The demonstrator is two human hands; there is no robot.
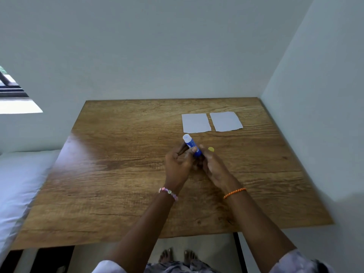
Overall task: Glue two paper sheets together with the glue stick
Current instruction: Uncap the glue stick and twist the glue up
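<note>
Two small white paper sheets lie side by side, a narrow gap between them, on the far right part of the wooden table [118,174]: the left sheet [196,123] and the right sheet [226,121]. Just in front of them I hold a blue glue stick [192,145], tilted, its white tip pointing up and away. My left hand [178,163] and my right hand [211,164] both grip its lower body. A small yellow cap [211,149] lies on the table just right of my right hand's fingers.
The table stands in a corner, with walls behind it and on its right. A white bed [17,184] runs along the left edge. A window [11,91] is at the far left. My bare feet [178,256] show below the near table edge.
</note>
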